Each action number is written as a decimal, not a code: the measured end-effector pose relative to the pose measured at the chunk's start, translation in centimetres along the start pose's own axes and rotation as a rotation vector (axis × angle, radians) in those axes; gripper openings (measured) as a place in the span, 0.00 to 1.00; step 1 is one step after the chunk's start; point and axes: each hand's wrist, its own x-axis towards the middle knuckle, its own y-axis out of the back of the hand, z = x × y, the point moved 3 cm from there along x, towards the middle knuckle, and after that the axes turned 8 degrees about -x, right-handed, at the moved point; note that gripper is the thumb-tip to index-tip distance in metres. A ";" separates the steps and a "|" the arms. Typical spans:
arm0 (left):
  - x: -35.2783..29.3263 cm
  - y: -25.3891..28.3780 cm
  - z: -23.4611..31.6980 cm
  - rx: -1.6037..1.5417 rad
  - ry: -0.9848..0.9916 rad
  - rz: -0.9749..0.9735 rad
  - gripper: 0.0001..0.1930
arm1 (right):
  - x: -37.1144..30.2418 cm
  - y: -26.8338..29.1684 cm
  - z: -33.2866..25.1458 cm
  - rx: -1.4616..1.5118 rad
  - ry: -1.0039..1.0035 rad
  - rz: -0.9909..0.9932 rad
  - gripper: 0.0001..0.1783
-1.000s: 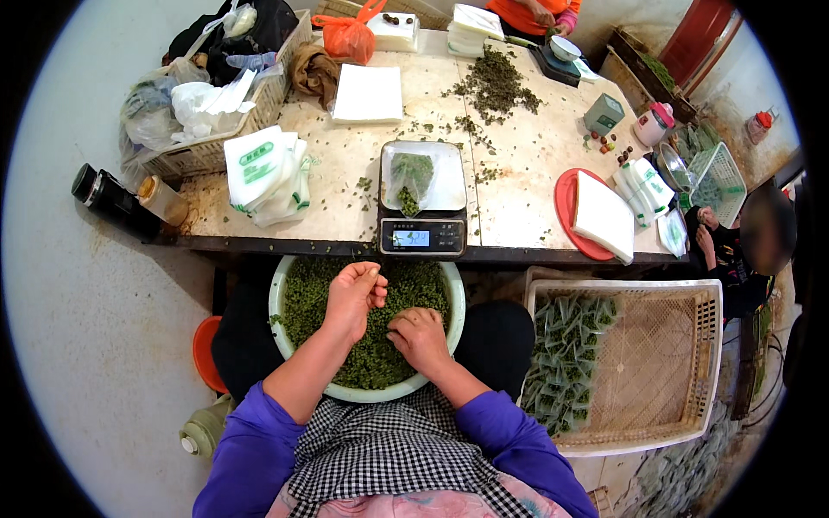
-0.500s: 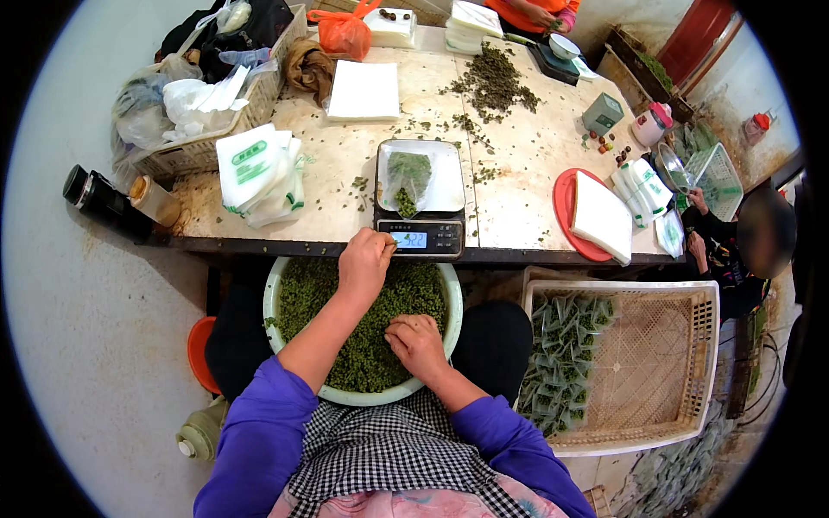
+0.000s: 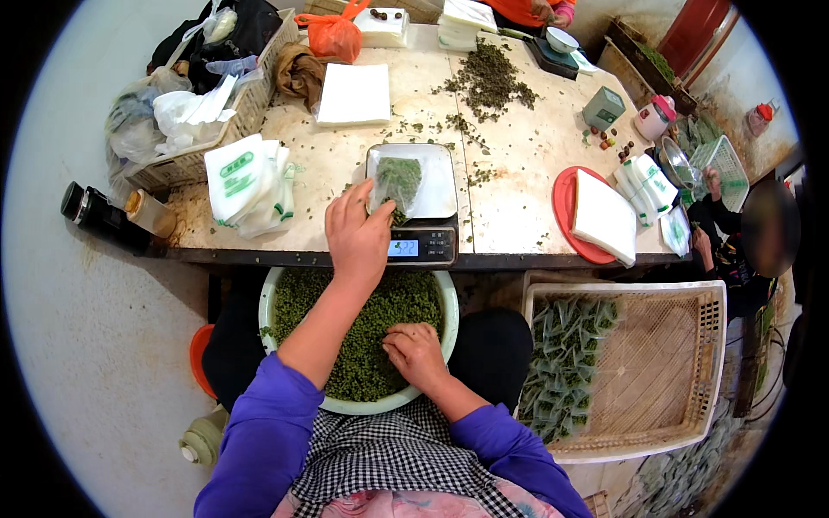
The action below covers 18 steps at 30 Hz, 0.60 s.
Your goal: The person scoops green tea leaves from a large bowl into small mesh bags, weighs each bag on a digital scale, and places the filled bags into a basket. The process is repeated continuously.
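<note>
My left hand (image 3: 357, 231) is at the near left edge of the scale's white pan (image 3: 439, 181). Its fingers are spread, and the thumb side meets the mouth of a clear plastic bag (image 3: 400, 180) partly filled with small green berry-like pieces. The bag lies on the digital scale (image 3: 442, 246), whose display is lit. Below the table edge, a pale round basin (image 3: 452, 298) holds a heap of the same green pieces (image 3: 363, 367). Over its right side rests my right hand (image 3: 416, 352), fingers bent together with the tips down at the heap; whatever they pinch is hidden.
Filled bags (image 3: 557, 371) lie in the left part of a plastic crate (image 3: 712, 371) at right. White bag stacks (image 3: 246, 186), a red plate (image 3: 566, 203) and a cluttered basket (image 3: 268, 73) are on the table (image 3: 509, 211). A co-worker (image 3: 734, 233) sits at the right.
My left hand has moved up from the scale's front edge to the bag, its fingers spreading from a pinch. The right hand has stayed at the heap.
</note>
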 end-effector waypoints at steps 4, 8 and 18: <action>-3.9 1.5 -0.8 -0.194 0.283 -0.015 0.11 | 0.2 0.3 -0.2 0.017 -0.005 0.001 0.06; -4.8 -0.2 -0.1 -0.189 0.304 -0.098 0.11 | 0.4 0.6 -0.4 0.040 0.003 0.035 0.06; -7.2 1.8 -1.0 -0.298 0.344 -0.110 0.07 | 1.4 2.0 0.1 0.006 -0.003 0.151 0.09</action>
